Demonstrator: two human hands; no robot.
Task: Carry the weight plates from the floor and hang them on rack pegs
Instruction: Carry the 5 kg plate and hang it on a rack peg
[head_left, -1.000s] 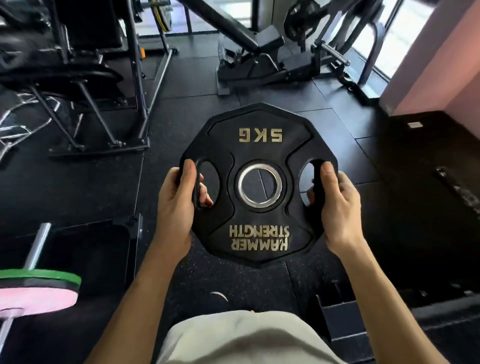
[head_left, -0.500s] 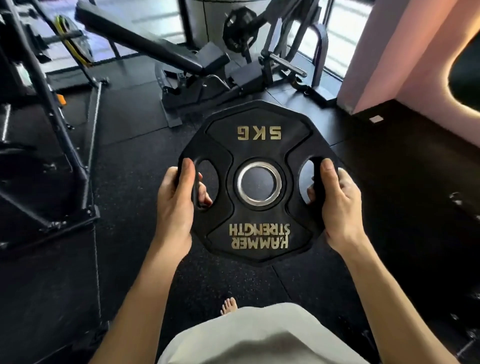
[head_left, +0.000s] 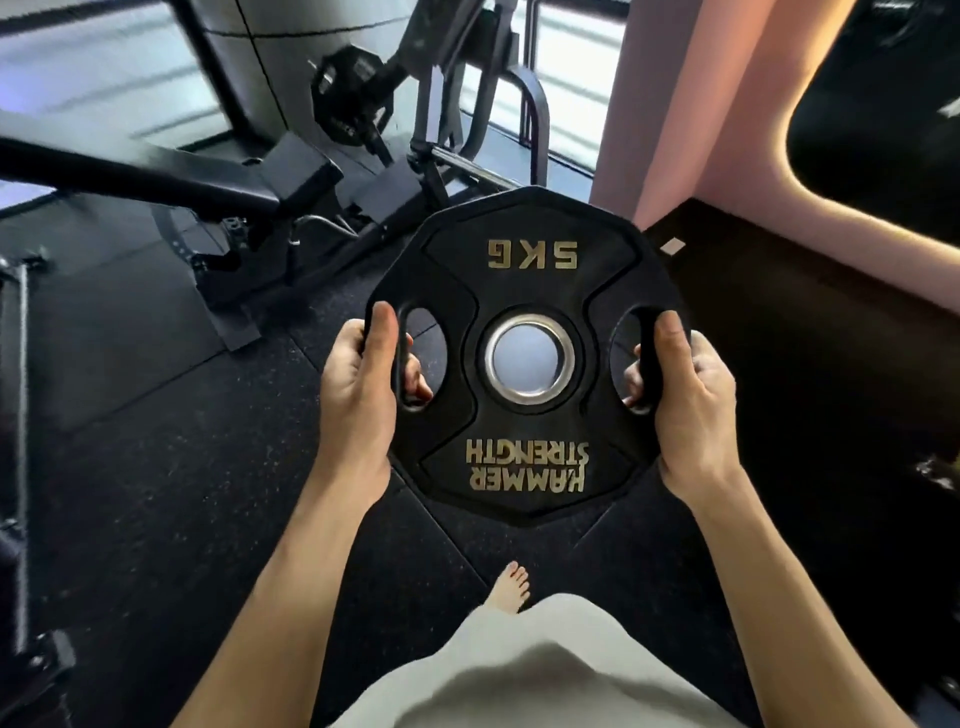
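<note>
The black, many-sided rubber weight plate with gold "5KG" lettering and a steel-ringed centre hole (head_left: 524, 358) is off the floor, held flat-faced toward the camera at about waist height. Each grip is closed on it: the left hand (head_left: 358, 395) wraps the rim bar beside the left cut-out, thumb lying up the front and fingertips showing through the opening; the right hand (head_left: 685, 400) does the same at the right cut-out. The lettering reads upside down from here.

Directly below the grip, a bare foot (head_left: 511, 587) stands on the dark speckled rubber floor (head_left: 156, 493). This looks like the main hazard: if either hand loosens, the plate would likely swing on the other and drop toward those toes. Only the fingers hooked through the slots carry the weight, so a sweaty or shifting hold matters.

Beyond the grip, to its far left, stands a black padded bench on a steel frame (head_left: 218, 182); past it, a black machine with a plate already loaded (head_left: 353, 98). Walking with eyes on the plate risks clipping these frames. No rack peg can be made out, so the turn toward one is still ahead.
</note>
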